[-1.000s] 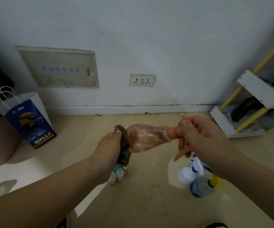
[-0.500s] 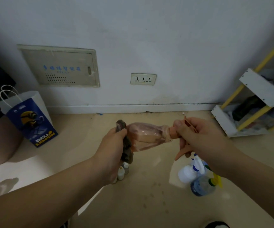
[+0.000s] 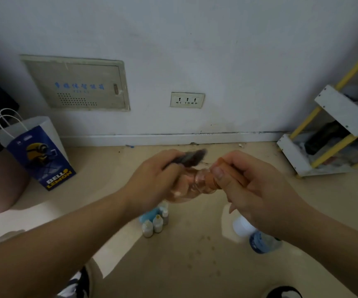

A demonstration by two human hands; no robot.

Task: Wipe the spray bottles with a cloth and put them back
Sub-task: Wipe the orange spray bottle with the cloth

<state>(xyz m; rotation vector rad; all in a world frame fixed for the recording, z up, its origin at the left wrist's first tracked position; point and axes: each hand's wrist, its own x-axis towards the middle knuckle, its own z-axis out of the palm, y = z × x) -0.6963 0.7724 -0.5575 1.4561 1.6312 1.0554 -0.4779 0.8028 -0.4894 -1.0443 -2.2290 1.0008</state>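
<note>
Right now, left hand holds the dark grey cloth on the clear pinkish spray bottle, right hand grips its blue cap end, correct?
No: the head view shows an orange cap end, not blue. Left hand, dark grey cloth, clear pinkish spray bottle and right hand are as stated.

The bottle [image 3: 195, 183] is clear pink with an orange neck; the cloth [image 3: 192, 157] is dark grey-brown. At far left, the bag [image 3: 42, 160] is blue and white, with a yellow figure and yellow-and-white letters. The rack [image 3: 343, 112] at right has yellow bars and white shelves. The floor [image 3: 173, 265] is beige.
</note>
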